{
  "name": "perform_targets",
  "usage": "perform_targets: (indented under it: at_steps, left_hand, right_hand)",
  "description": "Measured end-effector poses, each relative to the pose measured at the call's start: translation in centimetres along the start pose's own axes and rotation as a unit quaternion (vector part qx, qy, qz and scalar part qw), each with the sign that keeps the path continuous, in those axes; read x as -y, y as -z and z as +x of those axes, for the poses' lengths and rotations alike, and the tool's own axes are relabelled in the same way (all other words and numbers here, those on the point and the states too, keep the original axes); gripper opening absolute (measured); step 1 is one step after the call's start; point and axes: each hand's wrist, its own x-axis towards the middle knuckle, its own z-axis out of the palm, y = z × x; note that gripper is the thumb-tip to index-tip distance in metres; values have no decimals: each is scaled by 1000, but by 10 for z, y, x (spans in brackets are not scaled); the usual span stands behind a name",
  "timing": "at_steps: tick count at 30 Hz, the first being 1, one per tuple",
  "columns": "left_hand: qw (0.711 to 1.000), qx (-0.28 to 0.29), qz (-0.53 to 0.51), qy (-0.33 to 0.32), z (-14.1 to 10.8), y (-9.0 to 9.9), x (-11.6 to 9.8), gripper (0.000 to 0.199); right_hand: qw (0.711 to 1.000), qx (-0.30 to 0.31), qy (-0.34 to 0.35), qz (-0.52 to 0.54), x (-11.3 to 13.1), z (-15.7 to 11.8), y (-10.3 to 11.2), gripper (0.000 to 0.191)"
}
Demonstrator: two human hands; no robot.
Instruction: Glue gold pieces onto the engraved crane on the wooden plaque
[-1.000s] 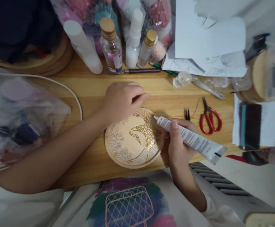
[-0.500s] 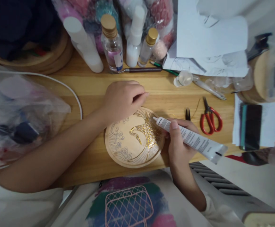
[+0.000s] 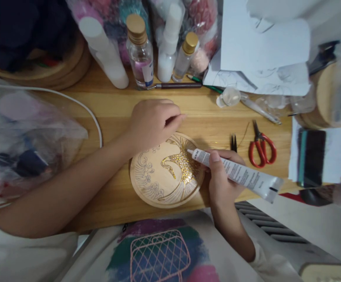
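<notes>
A round pale disc (image 3: 158,168) lies on the wooden table (image 3: 114,117), bearing a gold-outlined crane and grey wave lines. My left hand (image 3: 157,121) rests over its upper left edge, fingers curled together; whether they pinch anything is hidden. In my right hand (image 3: 223,172) is a white tube (image 3: 240,172) with printed text, gripped between thumb and fingers. The tube's narrow nozzle points left, over the crane's wing at the disc's upper right. I cannot tell whether the tip touches the surface.
Red-handled scissors (image 3: 262,149) and black-tipped tweezers (image 3: 233,143) lie right of the disc. Bottles (image 3: 141,58) and a dark-handled tool (image 3: 179,85) line the back. Papers (image 3: 264,47) are at the back right, a plastic bag (image 3: 41,133) and white cable (image 3: 82,103) at the left.
The tube's nozzle has shifted slightly left and down over the wing. My left hand has stayed nearly still.
</notes>
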Motion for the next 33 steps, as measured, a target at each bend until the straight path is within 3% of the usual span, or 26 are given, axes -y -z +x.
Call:
perform_targets:
  at_steps: [9, 16, 26, 33]
  left_hand:
    - [1000, -5, 3, -8, 0, -1, 1, 32]
    - [1000, -8, 0, -14, 0, -2, 1, 31]
    - [1000, 1, 0, -1, 0, -1, 0, 31]
    - [1000, 14, 4, 9, 1, 0, -1, 30]
  right_hand:
    - [999, -33, -15, 7, -3, -1, -2, 16]
    - [1000, -11, -13, -15, -1, 0, -1, 20]
    - [999, -53, -8, 2, 0, 4, -5, 19]
    - [999, -37, -1, -1, 0, 3, -5, 20]
